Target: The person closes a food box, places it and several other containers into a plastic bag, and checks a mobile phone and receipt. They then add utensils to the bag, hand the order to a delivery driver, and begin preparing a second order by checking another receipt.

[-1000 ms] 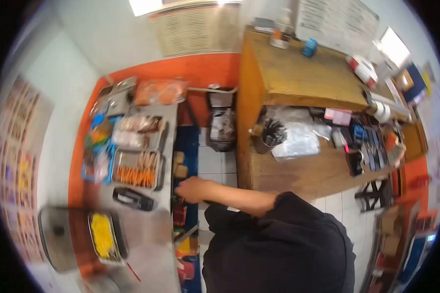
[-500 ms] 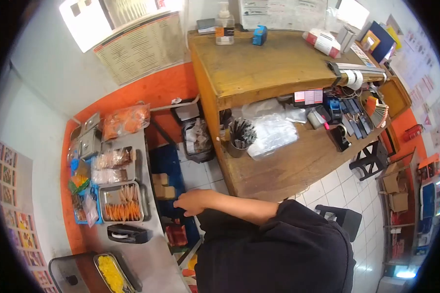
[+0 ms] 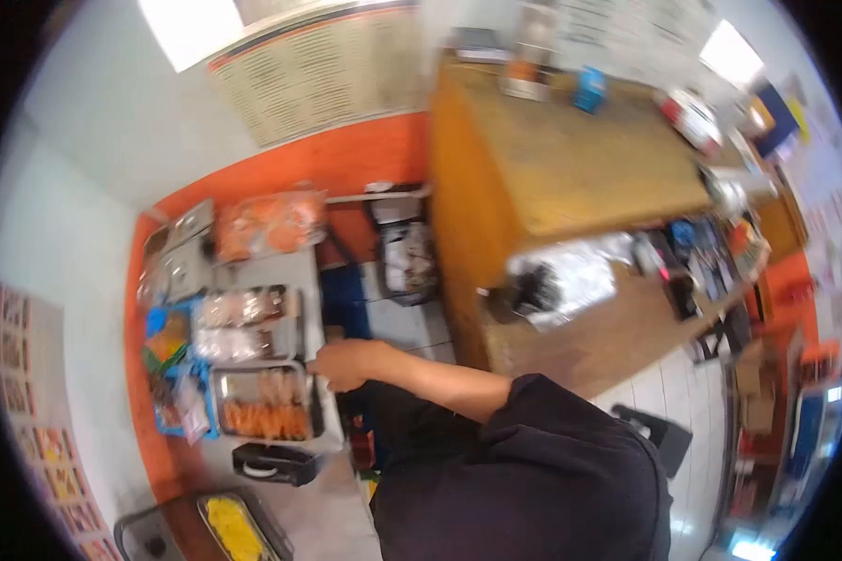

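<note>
My right hand (image 3: 348,365) reaches out to the left, its fingertips right at the right rim of a metal tray (image 3: 326,423). Motion smears the fingers, which look bent, and I cannot tell what they hold. Rows of orange skewers (image 3: 267,421) lie in that tray. Just behind it on the counter are clear plastic packs (image 3: 239,327) of pale and brown food. A black tape-dispenser-like object (image 3: 273,465) sits in front of the tray. My left hand is out of view.
A bag of orange food (image 3: 269,222), a blue basket (image 3: 166,428) and a tray of yellow food (image 3: 232,528) share the metal counter (image 3: 323,505). A wooden desk (image 3: 608,168) stands to the right, with a bin (image 3: 407,257) between them. A black stool (image 3: 660,435) is on the tiled floor.
My right hand has moved left, from over the gap beside the counter to the skewer tray's edge. The view has swung left, so the scene appears shifted right.
</note>
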